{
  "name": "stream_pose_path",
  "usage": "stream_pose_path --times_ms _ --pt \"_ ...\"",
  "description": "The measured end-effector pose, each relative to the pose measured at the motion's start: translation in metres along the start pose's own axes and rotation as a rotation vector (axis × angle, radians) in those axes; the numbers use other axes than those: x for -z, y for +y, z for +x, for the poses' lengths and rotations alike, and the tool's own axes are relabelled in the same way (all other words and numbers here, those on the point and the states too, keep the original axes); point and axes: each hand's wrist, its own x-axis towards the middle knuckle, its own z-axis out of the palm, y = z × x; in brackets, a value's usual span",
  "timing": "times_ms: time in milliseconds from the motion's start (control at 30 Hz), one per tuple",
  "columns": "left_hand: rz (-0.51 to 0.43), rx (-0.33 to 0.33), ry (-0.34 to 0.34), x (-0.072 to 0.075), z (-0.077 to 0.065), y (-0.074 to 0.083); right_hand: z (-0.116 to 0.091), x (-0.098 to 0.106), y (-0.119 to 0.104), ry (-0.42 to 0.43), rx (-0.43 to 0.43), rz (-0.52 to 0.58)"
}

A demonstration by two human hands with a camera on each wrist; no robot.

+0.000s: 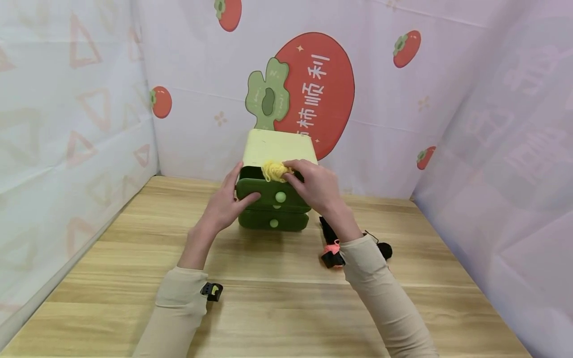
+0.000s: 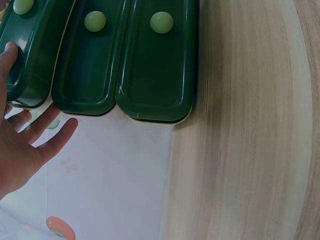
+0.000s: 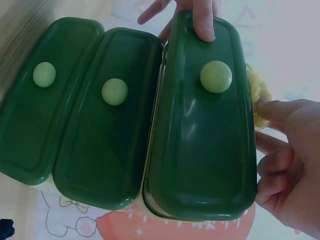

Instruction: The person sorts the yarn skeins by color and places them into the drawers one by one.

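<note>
A small cabinet with a pale yellow-green top (image 1: 278, 144) and dark green drawers stands at the back of the table. Its top drawer (image 1: 296, 197) is pulled out, with a round light green knob on the front. My left hand (image 1: 222, 204) holds this drawer by its left end, thumb on the front and fingers at the side; some fingers are spread behind it. Over the drawer's opening, my right hand (image 1: 319, 186) pinches a bundle of yellow yarn (image 1: 272, 170) between thumb and fingers. In the right wrist view, the drawer front partly hides the yarn (image 3: 258, 95).
The middle drawer (image 2: 90, 65) and bottom drawer (image 2: 155, 70) are closed. Beside my right forearm lie pink yarn (image 1: 332, 247), a black item (image 1: 329, 230) and a black ball (image 1: 385, 250). Behind the cabinet hangs a printed cloth backdrop (image 1: 201, 144).
</note>
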Motion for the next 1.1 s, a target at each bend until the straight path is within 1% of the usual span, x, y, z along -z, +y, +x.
stream_pose_path --times_ms 167,567,633,700,833,933,1033,1100 --pt "0.001 -0.005 -0.003 0.0 0.0 0.0 -0.002 -0.003 -0.002 0.009 0.015 -0.017" --pt "-0.008 -0.009 0.003 0.001 -0.001 0.0 -0.008 -0.003 0.003 0.057 0.029 0.06" --pt "-0.003 -0.006 0.0 0.0 -0.001 0.0 -0.009 -0.002 0.003 0.063 0.051 0.063" --pt "-0.002 -0.001 0.0 0.0 -0.001 0.001 -0.01 -0.001 0.002 0.059 0.092 0.058" --pt "0.001 -0.003 0.002 0.0 0.0 0.001 -0.005 0.001 -0.009 0.055 0.179 0.023" --pt "0.002 -0.007 0.001 0.001 0.001 0.001 0.0 -0.001 -0.023 0.045 0.218 0.004" --pt "0.012 -0.001 -0.007 0.001 0.001 0.001 0.004 -0.005 -0.036 0.0 0.242 -0.014" --pt "0.021 0.006 -0.011 0.001 0.0 0.002 0.005 -0.008 -0.042 -0.038 0.233 -0.044"
